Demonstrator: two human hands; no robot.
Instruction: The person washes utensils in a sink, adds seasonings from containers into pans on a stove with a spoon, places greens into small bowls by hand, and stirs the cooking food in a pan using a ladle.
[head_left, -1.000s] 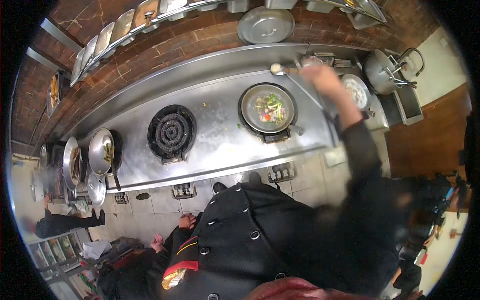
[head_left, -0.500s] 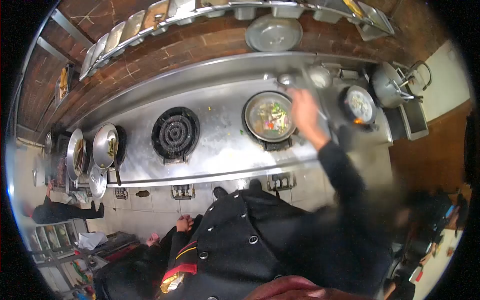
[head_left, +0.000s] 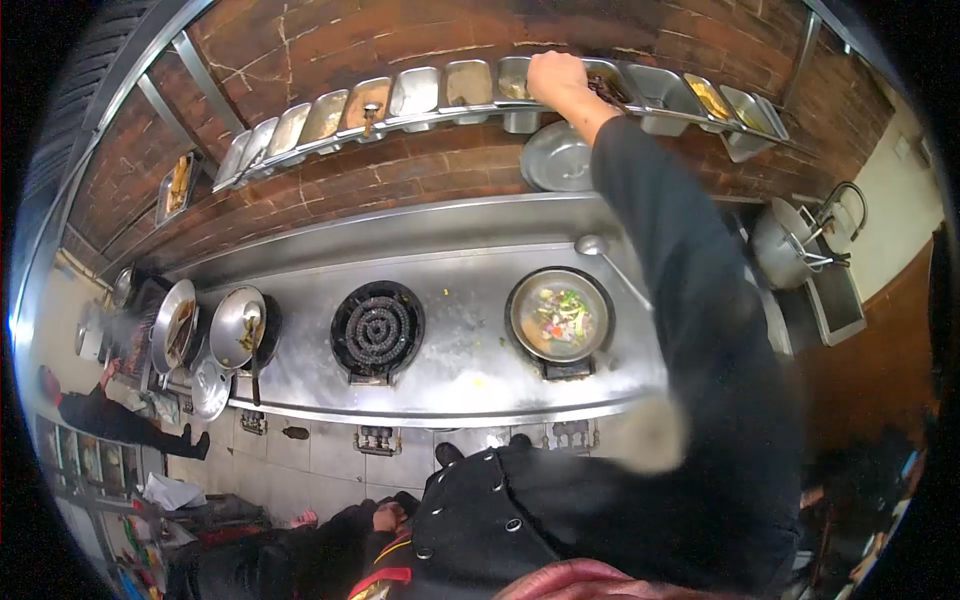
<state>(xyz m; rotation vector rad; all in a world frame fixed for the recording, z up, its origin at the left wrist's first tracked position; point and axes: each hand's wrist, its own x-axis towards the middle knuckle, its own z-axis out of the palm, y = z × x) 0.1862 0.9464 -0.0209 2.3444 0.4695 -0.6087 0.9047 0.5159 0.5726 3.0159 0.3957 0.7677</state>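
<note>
My right hand (head_left: pixel 557 78) is raised over the shelf of metal containers, its fingers curled down by a container of pale contents (head_left: pixel 515 80). What the fingers hold, if anything, is hidden. Beside this hand sits a container of dark contents (head_left: pixel 606 86). Below it, a pan (head_left: pixel 520 335) of liquid with chopped green, red and pale pieces rests on a burner. A ladle (head_left: pixel 592 245) lies behind the pan, its handle slanting right. My left hand (head_left: pixel 390 516) hangs low at my side with curled fingers; what is inside them does not show.
An unlit burner (head_left: pixel 376 323) stands left of the pan. Two woks (head_left: pixel 240 320) are farther left. A round metal lid or bowl (head_left: pixel 560 158) leans below the shelf. A tall pot (head_left: pixel 780 245) stands right. Another person's hand (head_left: pixel 304 519) shows at lower left. A blurred pale patch covers the sleeve.
My right hand has moved up from beside the pan to the shelf containers. The view has tilted upward. My sleeve now hides the pan with a flame at the right.
</note>
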